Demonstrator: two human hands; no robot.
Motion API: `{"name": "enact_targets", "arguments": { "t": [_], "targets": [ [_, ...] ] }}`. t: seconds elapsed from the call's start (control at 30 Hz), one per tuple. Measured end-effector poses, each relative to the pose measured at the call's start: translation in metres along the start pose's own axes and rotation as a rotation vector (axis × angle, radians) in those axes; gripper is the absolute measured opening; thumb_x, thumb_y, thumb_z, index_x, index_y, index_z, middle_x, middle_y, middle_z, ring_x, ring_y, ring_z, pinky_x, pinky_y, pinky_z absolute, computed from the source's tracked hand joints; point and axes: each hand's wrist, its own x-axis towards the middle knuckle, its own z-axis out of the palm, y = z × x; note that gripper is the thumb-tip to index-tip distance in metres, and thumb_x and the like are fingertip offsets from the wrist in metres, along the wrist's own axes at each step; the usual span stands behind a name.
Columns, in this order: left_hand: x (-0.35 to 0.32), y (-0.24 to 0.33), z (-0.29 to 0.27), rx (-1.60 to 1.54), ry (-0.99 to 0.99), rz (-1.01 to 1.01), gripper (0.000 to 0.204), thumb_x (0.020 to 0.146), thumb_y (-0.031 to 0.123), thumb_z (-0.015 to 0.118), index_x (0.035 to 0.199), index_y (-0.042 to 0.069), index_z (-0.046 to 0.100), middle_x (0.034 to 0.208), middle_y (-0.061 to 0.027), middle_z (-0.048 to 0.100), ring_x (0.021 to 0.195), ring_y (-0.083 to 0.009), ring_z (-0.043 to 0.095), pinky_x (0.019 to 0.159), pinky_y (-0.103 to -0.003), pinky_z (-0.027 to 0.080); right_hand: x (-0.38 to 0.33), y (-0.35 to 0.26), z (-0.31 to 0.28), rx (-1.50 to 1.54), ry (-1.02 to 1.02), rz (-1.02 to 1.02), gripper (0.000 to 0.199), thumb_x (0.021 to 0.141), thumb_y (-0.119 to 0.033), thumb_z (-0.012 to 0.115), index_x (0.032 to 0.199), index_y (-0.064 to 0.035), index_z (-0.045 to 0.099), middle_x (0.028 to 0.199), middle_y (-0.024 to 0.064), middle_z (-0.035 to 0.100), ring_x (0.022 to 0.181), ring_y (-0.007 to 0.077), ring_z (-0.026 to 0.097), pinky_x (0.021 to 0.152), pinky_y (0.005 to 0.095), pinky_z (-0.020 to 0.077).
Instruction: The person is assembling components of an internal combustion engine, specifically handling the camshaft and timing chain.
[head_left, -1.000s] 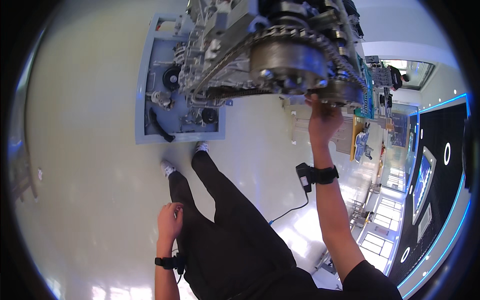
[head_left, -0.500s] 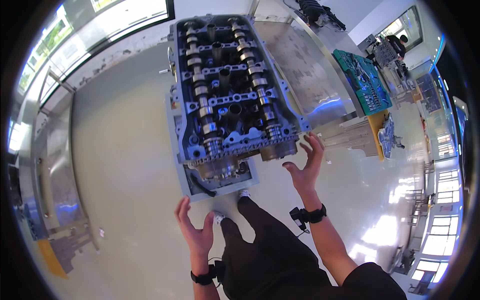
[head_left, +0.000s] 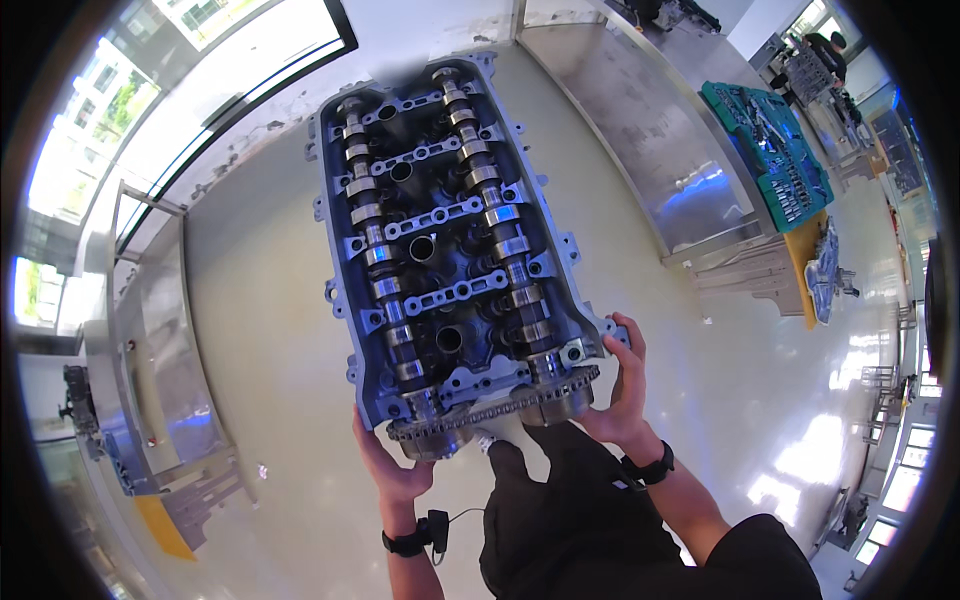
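Observation:
A grey engine cylinder head [head_left: 455, 293] with its top uncovered fills the middle of the view. Two shiny camshafts, the left camshaft [head_left: 376, 255] and the right camshaft [head_left: 511, 245], run along it, joined by a timing chain [head_left: 490, 407] at the near end. My left hand [head_left: 402, 478] cups the near left corner, its fingertips partly hidden behind the casting. At the near right corner, my right hand [head_left: 627, 398] grips the edge, fingers wrapped over the outer side. What bears the cylinder head from below is hidden.
Metal workbenches stand left and right; the right bench [head_left: 620, 110] carries an open green tool case [head_left: 770, 150] with sockets. Beyond its near end is a silvery metal part [head_left: 826, 272] on a yellow board. Another person [head_left: 826, 58] works at the far right.
Both hands have closed in from apart onto the near corners of the cylinder head. It now appears nearer and tilted toward me, and the tray seen beneath it is out of sight.

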Motion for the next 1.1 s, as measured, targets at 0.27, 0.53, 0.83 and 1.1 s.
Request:
{"name": "enact_targets", "arguments": {
  "t": [0.27, 0.53, 0.83, 1.1],
  "targets": [
    [-0.003, 0.002, 0.002, 0.059, 0.005, -0.021, 0.107, 0.062, 0.016, 0.079, 0.145, -0.009, 0.017, 0.142, -0.0239, 0.037, 0.131, -0.0335, 0.039, 0.110, -0.043, 0.028, 0.000, 0.009, -0.002, 0.082, -0.035, 0.019, 0.093, 0.057, -0.020, 0.086, 0.137, -0.0107, 0.039, 0.144, 0.0297, 0.028, 0.131, 0.0445, 0.036, 0.105, 0.0515, 0.0347],
    [0.000, 0.015, -0.020, -0.050, -0.104, -0.070, 0.108, 0.076, 0.052, 0.074, 0.146, -0.008, 0.018, 0.146, -0.0232, 0.033, 0.134, -0.0323, 0.037, 0.109, -0.046, 0.029, 0.000, 0.022, -0.013, 0.216, -0.106, 0.028, 0.100, 0.055, -0.012, 0.086, 0.142, -0.0150, 0.035, 0.147, 0.0239, 0.030, 0.135, 0.0422, 0.035, 0.111, 0.0560, 0.0279],
    [0.001, 0.028, -0.018, 0.046, 0.005, -0.188, 0.092, 0.084, 0.051, 0.064, 0.146, -0.003, 0.023, 0.139, -0.0163, 0.040, 0.127, -0.0269, 0.041, 0.107, -0.041, 0.031, 0.009, 0.025, -0.013, 0.327, -0.077, -0.036, 0.092, 0.061, -0.027, 0.088, 0.136, -0.0080, 0.040, 0.143, 0.0222, 0.040, 0.130, 0.0385, 0.044, 0.109, 0.0521, 0.0360],
    [0.011, 0.030, -0.020, 0.059, -0.077, -0.162, 0.089, 0.087, 0.047, 0.063, 0.146, -0.002, 0.019, 0.137, -0.0160, 0.039, 0.125, -0.0257, 0.041, 0.105, -0.040, 0.034, -0.012, 0.056, -0.014, 0.388, 0.180, -0.075, 0.046, 0.076, -0.018, 0.080, 0.115, -0.0101, 0.059, 0.115, 0.0110, 0.060, 0.103, 0.0283, 0.059, 0.086, 0.0386, 0.0504]
  ]
}}
